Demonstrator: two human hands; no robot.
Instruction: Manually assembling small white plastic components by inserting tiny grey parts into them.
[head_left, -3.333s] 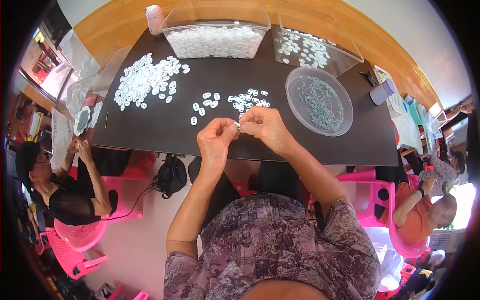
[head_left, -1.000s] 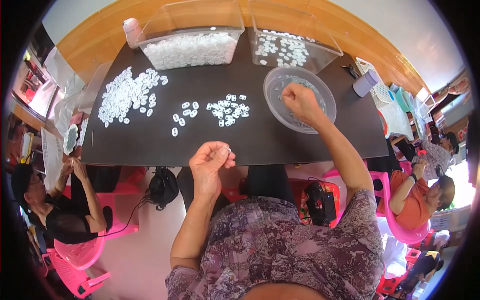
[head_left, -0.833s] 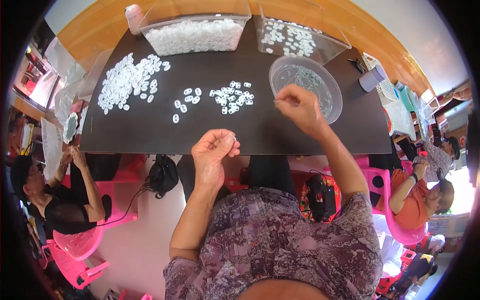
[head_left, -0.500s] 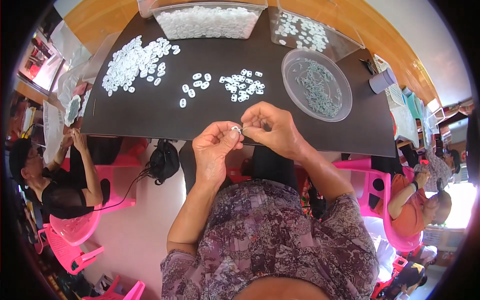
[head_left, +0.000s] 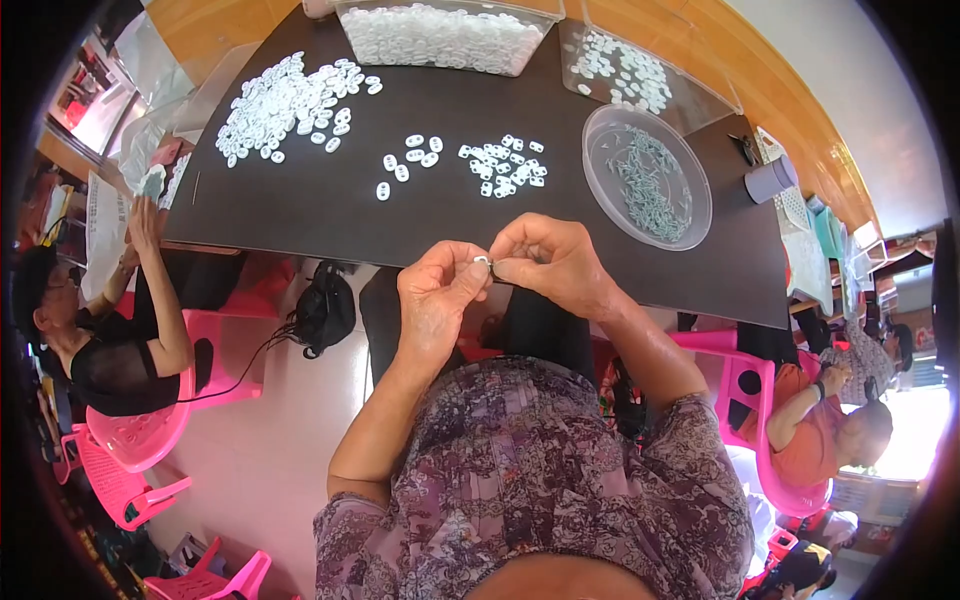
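Observation:
Just past the table's near edge, my left hand [head_left: 438,300] is closed, pinching a small white plastic piece [head_left: 482,260] between thumb and fingertips. My right hand [head_left: 552,268] meets it there, thumb and fingers pressed together at the piece's right side. Whatever the right fingertips hold is too small and covered to name. Beyond the hands lies a cluster of small white two-holed plastic pieces [head_left: 505,167], with several oval ones [head_left: 415,156] to its left. A round clear tub [head_left: 596,165] on the right holds many thin grey-green pieces [head_left: 650,185] that look like screws.
A large heap of white ovals [head_left: 285,110] lies at the table's [head_left: 330,215] far left. Clear bins [head_left: 440,45] of white pieces stand along the back. A grey cup [head_left: 770,182] is at right. People sit on pink chairs [head_left: 140,430] at both sides; a black bag [head_left: 325,310] hangs by the table.
My hands stay together at the white piece, the right fingers closing nearer to it. The view has shifted slightly, and the person at left has raised their hands.

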